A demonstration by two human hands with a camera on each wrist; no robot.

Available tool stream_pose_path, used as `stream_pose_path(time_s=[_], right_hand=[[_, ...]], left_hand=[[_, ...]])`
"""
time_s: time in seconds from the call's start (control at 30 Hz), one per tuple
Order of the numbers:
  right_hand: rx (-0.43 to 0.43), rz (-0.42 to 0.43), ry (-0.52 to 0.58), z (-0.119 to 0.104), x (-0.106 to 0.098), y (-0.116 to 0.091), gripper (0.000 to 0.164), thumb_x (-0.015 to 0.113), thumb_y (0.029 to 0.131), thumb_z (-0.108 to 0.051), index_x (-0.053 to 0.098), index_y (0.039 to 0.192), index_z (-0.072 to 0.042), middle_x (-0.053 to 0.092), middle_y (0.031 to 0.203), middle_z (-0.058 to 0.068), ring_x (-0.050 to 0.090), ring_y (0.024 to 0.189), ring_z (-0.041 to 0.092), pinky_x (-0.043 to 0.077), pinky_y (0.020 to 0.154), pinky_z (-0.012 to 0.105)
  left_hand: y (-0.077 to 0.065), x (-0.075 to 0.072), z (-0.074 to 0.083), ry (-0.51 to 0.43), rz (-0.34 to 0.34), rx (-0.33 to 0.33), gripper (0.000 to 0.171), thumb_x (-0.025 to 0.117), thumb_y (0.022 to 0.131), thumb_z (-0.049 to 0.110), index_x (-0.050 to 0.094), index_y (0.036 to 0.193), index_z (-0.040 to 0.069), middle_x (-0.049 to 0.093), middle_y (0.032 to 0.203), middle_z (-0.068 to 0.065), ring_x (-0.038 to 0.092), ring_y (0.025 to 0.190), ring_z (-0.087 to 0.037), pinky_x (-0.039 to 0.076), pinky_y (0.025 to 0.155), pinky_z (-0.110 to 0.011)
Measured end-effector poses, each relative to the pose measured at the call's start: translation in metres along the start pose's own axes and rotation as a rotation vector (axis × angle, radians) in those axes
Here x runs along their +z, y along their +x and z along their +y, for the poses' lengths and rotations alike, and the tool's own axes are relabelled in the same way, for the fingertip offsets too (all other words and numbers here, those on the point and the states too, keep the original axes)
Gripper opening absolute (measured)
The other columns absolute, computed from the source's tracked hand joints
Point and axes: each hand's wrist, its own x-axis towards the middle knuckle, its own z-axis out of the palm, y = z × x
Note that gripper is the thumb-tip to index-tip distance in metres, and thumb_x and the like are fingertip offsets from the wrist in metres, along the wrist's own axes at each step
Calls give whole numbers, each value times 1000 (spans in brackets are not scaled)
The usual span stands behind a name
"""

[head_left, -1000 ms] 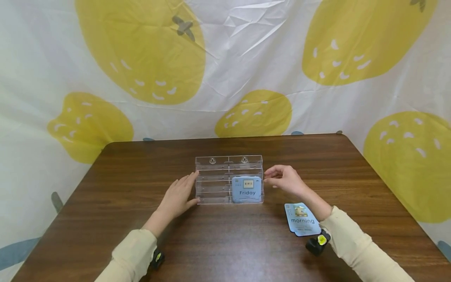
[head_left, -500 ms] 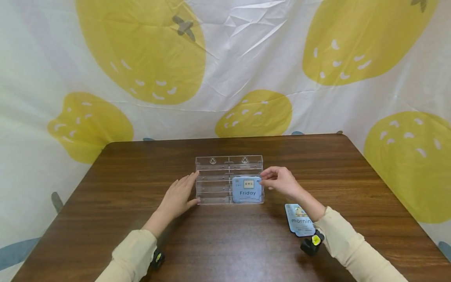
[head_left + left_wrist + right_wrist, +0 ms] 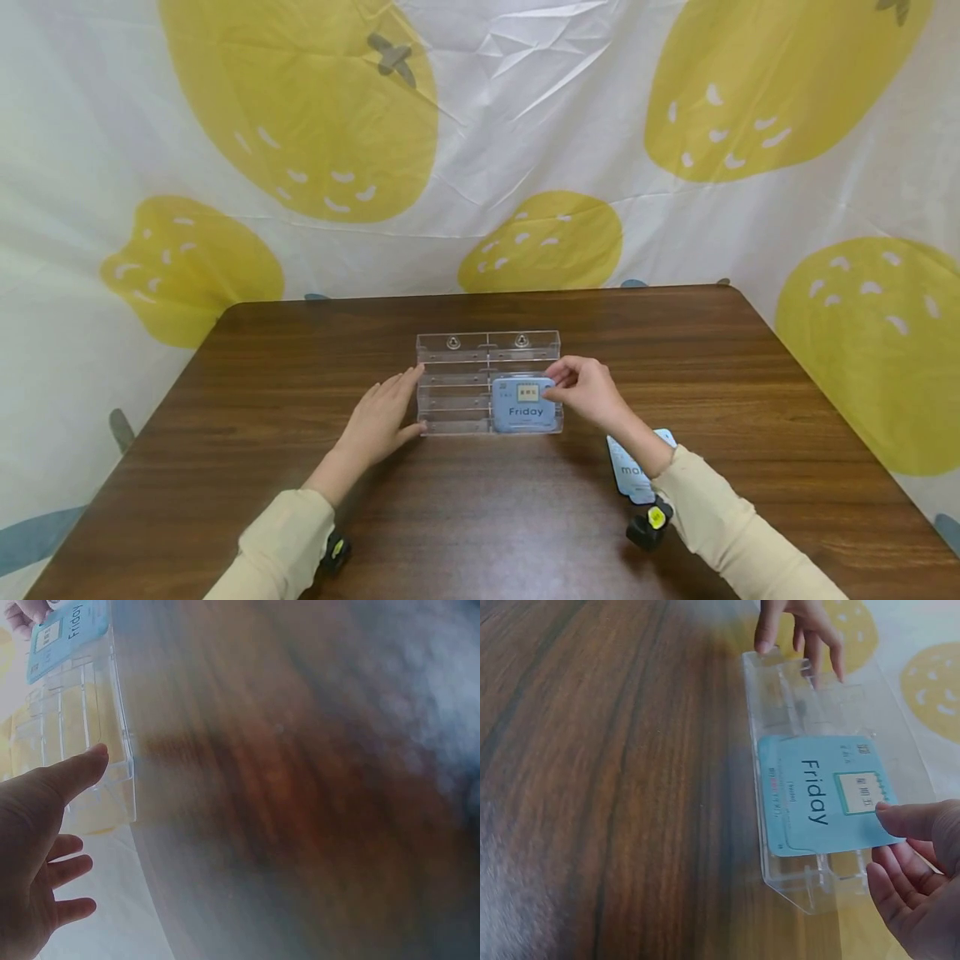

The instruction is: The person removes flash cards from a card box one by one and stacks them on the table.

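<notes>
A clear plastic card rack (image 3: 453, 403) with tiered pockets in two columns stands on the table. A light blue flash card (image 3: 795, 802) printed "Friday" sits in its lower right pocket. My right hand (image 3: 588, 392) pinches this card by its upper right corner, thumb on the printed face and fingers behind, as the right wrist view shows. My left hand (image 3: 381, 418) steadies the rack's left side with fingers extended; in the left wrist view its thumb (image 3: 88, 766) lies at the rack's front corner.
Blue flash cards (image 3: 628, 473), the top one reading "morning", lie on the brown wooden table (image 3: 480, 517) partly under my right forearm. Behind the table hangs a white curtain (image 3: 480, 167) with yellow fruit prints. Black cameras are strapped to both wrists.
My right hand has moved left from beside the rack onto the Friday card and now pinches its corner. The card has shifted slightly left. My left hand stays where it was.
</notes>
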Motion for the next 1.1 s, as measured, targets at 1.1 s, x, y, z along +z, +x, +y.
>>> stream_pose_path(time_s=[1.1], right_hand=[[-121, 75, -96, -2, -12, 3, 5, 67, 80, -5, 70, 82, -2, 69, 77, 8, 61, 66, 14, 47, 55, 21]], left_hand=[[0, -1, 0, 15, -11, -1, 87, 72, 76, 34, 24, 142, 5, 41, 137, -19, 41, 123, -33, 33, 100, -51]])
